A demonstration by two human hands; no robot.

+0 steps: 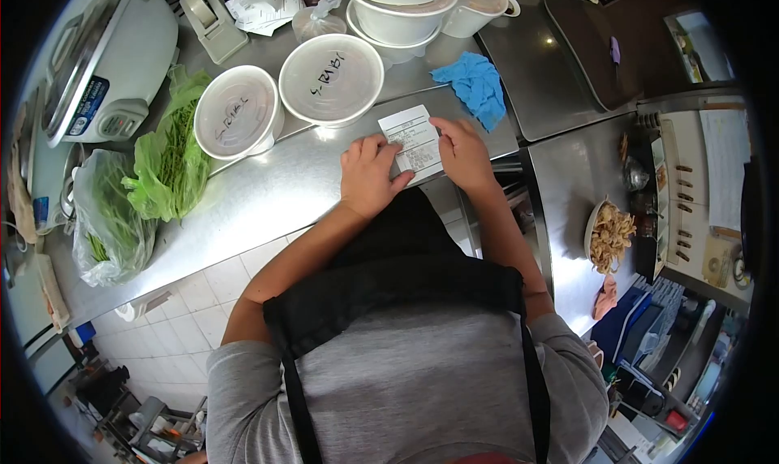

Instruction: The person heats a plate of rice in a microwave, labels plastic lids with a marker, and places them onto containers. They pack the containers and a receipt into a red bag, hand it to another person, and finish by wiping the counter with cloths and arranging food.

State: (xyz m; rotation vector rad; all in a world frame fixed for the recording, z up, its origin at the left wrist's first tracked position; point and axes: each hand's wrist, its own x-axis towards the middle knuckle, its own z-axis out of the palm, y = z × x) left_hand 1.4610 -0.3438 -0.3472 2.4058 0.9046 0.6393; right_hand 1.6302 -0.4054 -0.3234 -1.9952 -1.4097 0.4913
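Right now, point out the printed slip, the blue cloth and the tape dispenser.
Printed slip (pixel 415 135), head view: middle of its printed face.
Blue cloth (pixel 474 89), head view: middle of its crumpled top.
Tape dispenser (pixel 213 27), head view: middle of its body.

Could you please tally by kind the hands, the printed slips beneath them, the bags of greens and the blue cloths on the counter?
Left hand and right hand: 2
Printed slip: 1
Green bag of greens and clear bag of greens: 2
Blue cloth: 1
Total: 6
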